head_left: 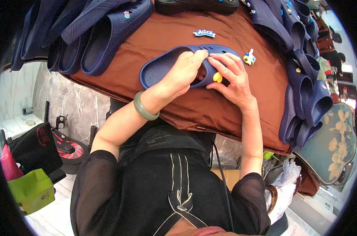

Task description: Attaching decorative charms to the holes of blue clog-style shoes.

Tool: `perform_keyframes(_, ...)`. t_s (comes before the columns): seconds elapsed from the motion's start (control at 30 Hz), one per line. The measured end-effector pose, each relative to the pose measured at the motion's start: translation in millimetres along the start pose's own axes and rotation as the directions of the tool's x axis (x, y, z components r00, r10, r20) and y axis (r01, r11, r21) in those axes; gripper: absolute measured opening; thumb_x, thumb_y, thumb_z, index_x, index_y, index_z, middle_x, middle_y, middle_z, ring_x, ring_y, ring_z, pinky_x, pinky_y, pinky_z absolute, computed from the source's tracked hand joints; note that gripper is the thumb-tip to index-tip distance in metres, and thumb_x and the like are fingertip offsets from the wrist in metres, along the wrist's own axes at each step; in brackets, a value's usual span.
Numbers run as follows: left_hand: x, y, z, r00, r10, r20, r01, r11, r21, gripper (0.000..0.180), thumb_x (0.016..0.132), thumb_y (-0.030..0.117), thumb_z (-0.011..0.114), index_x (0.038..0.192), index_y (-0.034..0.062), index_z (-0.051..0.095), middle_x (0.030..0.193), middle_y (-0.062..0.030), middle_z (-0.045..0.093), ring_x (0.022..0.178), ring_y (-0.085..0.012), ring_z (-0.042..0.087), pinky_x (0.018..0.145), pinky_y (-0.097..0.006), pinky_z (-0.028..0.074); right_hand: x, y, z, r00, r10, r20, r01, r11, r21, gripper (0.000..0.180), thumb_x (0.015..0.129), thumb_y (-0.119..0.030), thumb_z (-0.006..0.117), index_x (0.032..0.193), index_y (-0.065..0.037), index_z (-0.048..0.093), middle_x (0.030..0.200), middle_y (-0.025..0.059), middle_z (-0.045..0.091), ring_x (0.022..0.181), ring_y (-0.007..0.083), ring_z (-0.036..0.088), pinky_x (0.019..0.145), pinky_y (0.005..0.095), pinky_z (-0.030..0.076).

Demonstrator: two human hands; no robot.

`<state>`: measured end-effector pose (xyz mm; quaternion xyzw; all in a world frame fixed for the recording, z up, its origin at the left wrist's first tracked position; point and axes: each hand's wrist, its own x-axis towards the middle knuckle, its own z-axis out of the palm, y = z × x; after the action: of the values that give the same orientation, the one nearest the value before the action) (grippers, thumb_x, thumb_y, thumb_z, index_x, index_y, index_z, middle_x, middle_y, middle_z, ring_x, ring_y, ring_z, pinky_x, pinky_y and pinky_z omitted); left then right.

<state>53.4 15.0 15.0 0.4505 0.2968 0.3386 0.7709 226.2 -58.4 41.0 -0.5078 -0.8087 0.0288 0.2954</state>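
A navy blue clog [150, 70] lies in front of me with its toe to the right. My left hand [185, 71], with a green bangle at the wrist, is closed on the clog's upper near its opening. My right hand [235, 78] grips the toe part, thumb low and fingers on top. The fingertips of both hands meet at the holes; whatever is between them is hidden. A yellow shoe charm [217, 77] sits on the upper beside my right thumb. Beyond the clog lies a blue-and-white lettered charm [204, 34]. Right of the toe is a white-and-yellow figure charm [249, 57].
A brown cloth [261, 88] covers the table. Several navy clogs [107, 43] stand at the far left, and more clogs [302, 90] are piled along the right edge. A dark shoe [196, 5] lies at the far edge. A floral chair back [330, 143] stands at right.
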Motion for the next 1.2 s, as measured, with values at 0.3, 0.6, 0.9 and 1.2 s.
perform_keyframes(0.3,3,-2,-3,0.999,-0.023,0.045,0.023,1.0,0.01,0.026,0.096,0.019,0.051,0.097,-0.0023,0.066,0.093,-0.0058,0.066,0.087,-0.01,0.058,0.079,-0.027,0.044,-6,1,21,0.973,-0.054,-0.225,0.029,0.993,-0.112,0.041,0.077,-0.023,0.069,0.116,-0.013,0.065,0.116,0.0014,0.064,0.103,0.022,0.059,0.092,0.0384,0.045)
perform_keyframes(0.6,3,-1,-3,0.999,0.045,0.022,-0.047,0.997,0.067,0.022,0.095,0.015,0.052,0.098,-0.0018,0.066,0.097,-0.006,0.066,0.089,-0.0102,0.058,0.081,-0.028,0.044,-3,-3,30,0.939,0.006,-0.343,-0.019,0.999,-0.036,0.026,0.078,-0.014,0.068,0.103,-0.01,0.069,0.105,0.0042,0.068,0.095,0.0237,0.061,0.086,0.038,0.046)
perform_keyframes(0.9,7,-5,-2,0.999,-0.01,0.043,0.013,0.997,-0.077,0.02,0.094,0.015,0.054,0.093,-0.0008,0.066,0.092,-0.0035,0.065,0.086,-0.0097,0.058,0.08,-0.026,0.044,-5,-5,25,0.832,0.391,-0.394,-0.19,0.868,0.459,0.012,0.094,-0.011,0.054,0.092,-0.002,0.063,0.09,0.0111,0.066,0.082,0.0225,0.065,0.074,0.0322,0.05)
perform_keyframes(1.2,1,5,3,0.999,0.029,-0.021,-0.028,0.999,0.029,0.02,0.093,0.015,0.055,0.095,-0.0019,0.065,0.093,-0.0057,0.065,0.092,-0.0126,0.057,0.087,-0.03,0.042,-43,36,-18,0.745,0.579,-0.33,-0.505,0.814,0.288,0.017,0.088,-0.013,0.064,0.103,-0.005,0.064,0.097,0.0076,0.064,0.093,0.0173,0.06,0.085,0.029,0.046)
